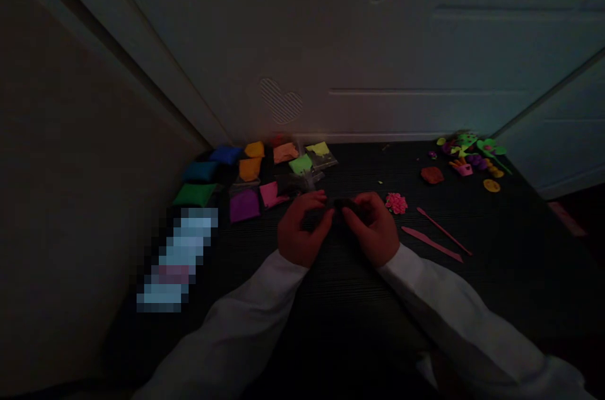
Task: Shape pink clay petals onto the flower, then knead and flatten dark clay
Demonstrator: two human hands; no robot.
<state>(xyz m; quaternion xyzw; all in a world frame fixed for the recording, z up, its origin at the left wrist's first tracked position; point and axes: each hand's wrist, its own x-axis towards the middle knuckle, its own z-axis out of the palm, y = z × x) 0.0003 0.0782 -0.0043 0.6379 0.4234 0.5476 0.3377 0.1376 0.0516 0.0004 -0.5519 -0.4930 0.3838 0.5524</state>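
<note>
2 pink tools (pixel 432 244), pink flwr (pixel 396 203), nr R hand (pixel 375 230)

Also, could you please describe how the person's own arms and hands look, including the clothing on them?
Both arms wear long, loose, pale sleeves, the left sleeve and right sleeve creased and reaching about the wrist. They look whitish or light grey; the dim light hides the exact shade. The left hand and right hand are bare, without gloves.
</note>
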